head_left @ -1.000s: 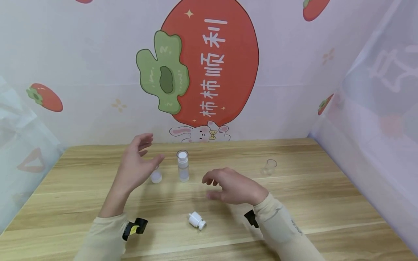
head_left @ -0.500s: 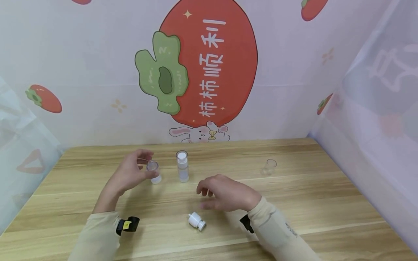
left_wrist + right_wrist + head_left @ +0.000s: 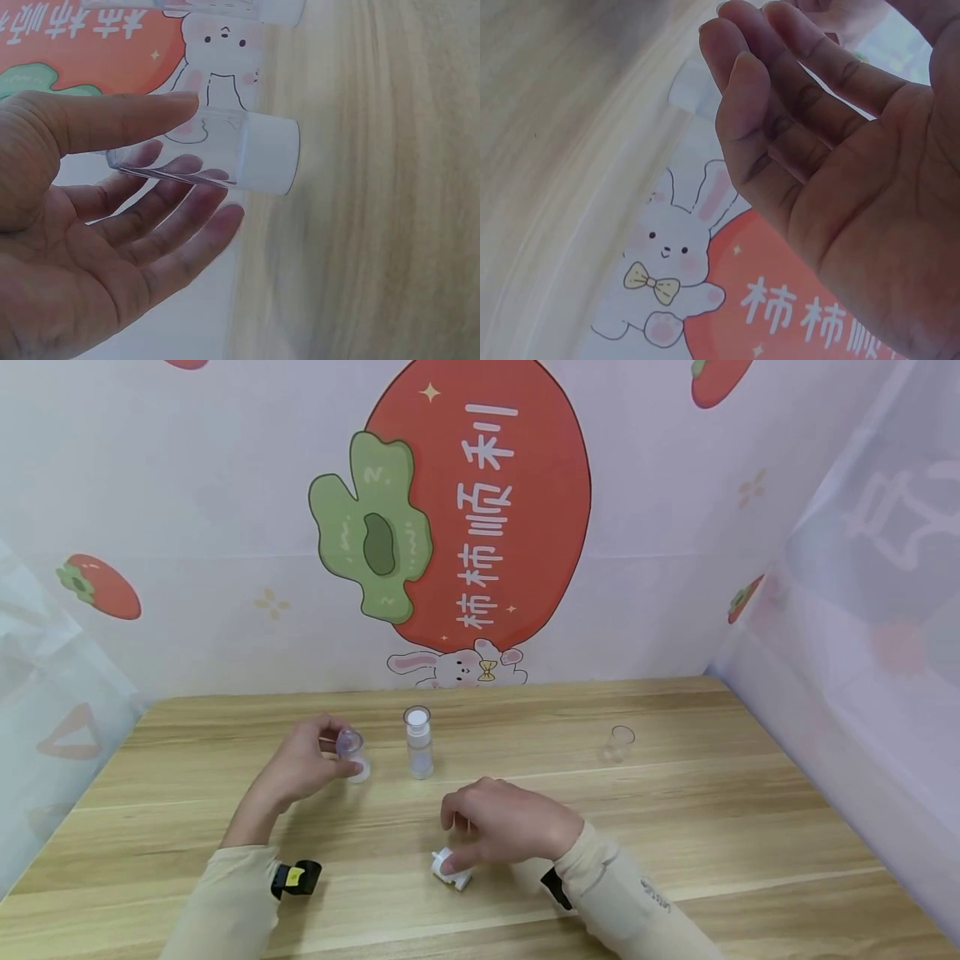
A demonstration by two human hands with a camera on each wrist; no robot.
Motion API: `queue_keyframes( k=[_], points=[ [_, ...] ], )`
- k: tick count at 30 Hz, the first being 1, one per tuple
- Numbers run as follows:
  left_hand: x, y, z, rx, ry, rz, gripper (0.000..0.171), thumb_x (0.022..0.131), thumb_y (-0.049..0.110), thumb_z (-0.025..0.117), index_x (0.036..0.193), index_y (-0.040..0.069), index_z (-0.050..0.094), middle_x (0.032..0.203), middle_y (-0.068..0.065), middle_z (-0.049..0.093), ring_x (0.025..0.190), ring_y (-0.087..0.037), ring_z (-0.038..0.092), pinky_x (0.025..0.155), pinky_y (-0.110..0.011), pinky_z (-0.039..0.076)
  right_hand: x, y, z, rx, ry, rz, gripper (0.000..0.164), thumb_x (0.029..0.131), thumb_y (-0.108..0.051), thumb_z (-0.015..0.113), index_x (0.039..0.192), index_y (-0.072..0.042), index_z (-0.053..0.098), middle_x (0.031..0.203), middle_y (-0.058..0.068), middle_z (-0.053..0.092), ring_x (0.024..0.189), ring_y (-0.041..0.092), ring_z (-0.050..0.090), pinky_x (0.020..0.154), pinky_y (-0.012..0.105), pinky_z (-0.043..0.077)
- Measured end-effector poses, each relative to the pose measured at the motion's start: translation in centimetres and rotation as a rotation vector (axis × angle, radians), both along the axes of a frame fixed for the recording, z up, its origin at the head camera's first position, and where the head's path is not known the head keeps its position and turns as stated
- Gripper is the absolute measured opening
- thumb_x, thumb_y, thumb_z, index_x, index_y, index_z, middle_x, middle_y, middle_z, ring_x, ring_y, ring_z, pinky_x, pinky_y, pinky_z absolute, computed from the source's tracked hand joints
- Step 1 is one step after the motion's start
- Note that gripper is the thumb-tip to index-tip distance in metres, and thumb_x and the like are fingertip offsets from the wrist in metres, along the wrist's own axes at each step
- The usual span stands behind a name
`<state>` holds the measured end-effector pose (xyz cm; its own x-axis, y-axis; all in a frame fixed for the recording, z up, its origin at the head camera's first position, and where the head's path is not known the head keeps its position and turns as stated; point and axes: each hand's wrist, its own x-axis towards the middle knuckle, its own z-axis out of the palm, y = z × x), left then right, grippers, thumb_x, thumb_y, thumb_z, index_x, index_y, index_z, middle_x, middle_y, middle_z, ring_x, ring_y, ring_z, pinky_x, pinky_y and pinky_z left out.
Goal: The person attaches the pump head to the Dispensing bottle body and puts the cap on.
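My left hand [image 3: 303,760] is around a small clear bottle with a white base [image 3: 271,154], at the left of the table. Its thumb lies along the near side of the bottle in the left wrist view, and the fingers curve behind, partly seen through the clear wall. My right hand [image 3: 506,822] is over a white pump head [image 3: 454,878] lying on its side, with the thumb overlapping it in the head view. Its fingers are bent and apart from the thumb. The pump head does not show in the right wrist view, where the right hand [image 3: 840,165] fills the right side.
A second bottle with a white collar and a clear rim [image 3: 420,752] stands upright between the hands, towards the back. A clear cap [image 3: 618,743] stands at the right on the wooden table [image 3: 712,827]. A printed sheet [image 3: 225,485] hangs behind the table.
My left hand has lowered around the small clear bottle, and its thumb has come against it. My right hand has moved left and nearer to me, over the white pump head.
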<state>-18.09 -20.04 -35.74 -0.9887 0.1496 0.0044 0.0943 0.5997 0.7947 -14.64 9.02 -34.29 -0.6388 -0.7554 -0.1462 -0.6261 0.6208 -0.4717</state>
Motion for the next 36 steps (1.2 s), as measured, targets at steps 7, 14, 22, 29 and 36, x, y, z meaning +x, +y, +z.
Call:
queue_keyframes(
  k=[7,14,22,29,36],
  points=[
    [0.0,0.0,0.0,-0.012,0.005,0.016,0.056,0.083,0.004,0.081,0.127,-0.014,0.052,0.118,-0.029,0.059,0.109,-0.044,0.060,0.083,-0.045,0.055,0.5,-0.6,-0.5,0.037,0.039,0.001,0.034,0.078,-0.039,0.089,0.089,-0.017,0.065,0.073,-0.009,0.053,0.066,0.002,0.048,0.060,0.018,0.042],
    [0.1,0.2,0.6,-0.005,0.029,0.072,0.052,0.086,0.010,0.078,0.128,-0.010,0.054,0.121,-0.026,0.058,0.112,-0.040,0.060,0.082,-0.039,0.053,1.0,-0.9,-0.8,0.057,0.081,0.005,0.037,0.078,-0.038,0.089,0.078,-0.018,0.058,0.064,-0.012,0.043,0.060,0.001,0.042,0.054,0.017,0.036],
    [0.6,0.6,1.9,0.091,0.098,0.112,0.053,0.088,0.014,0.078,0.131,-0.007,0.054,0.127,-0.025,0.056,0.117,-0.044,0.059,0.086,-0.040,0.055,1.2,-1.2,-1.2,0.098,0.090,0.003,0.039,0.078,-0.039,0.088,0.074,-0.018,0.055,0.063,-0.013,0.045,0.057,0.001,0.043,0.053,0.017,0.036],
    [0.9,1.1,2.8,0.141,0.171,0.091,0.052,0.090,0.011,0.077,0.131,-0.010,0.053,0.126,-0.024,0.056,0.116,-0.038,0.058,0.093,-0.034,0.055,1.3,-1.4,-1.3,0.112,0.076,0.006,0.037,0.079,-0.034,0.089,0.075,-0.019,0.055,0.064,-0.013,0.047,0.058,0.001,0.044,0.053,0.017,0.037],
    [1.5,2.0,3.9,0.184,0.232,0.068,0.049,0.088,0.006,0.078,0.129,-0.009,0.055,0.124,-0.022,0.058,0.113,-0.033,0.058,0.088,-0.019,0.052,1.3,-1.5,-1.3,0.098,0.067,0.040,0.032,0.081,-0.023,0.086,0.078,-0.020,0.054,0.067,-0.013,0.050,0.059,0.001,0.045,0.053,0.016,0.038]
  ],
)
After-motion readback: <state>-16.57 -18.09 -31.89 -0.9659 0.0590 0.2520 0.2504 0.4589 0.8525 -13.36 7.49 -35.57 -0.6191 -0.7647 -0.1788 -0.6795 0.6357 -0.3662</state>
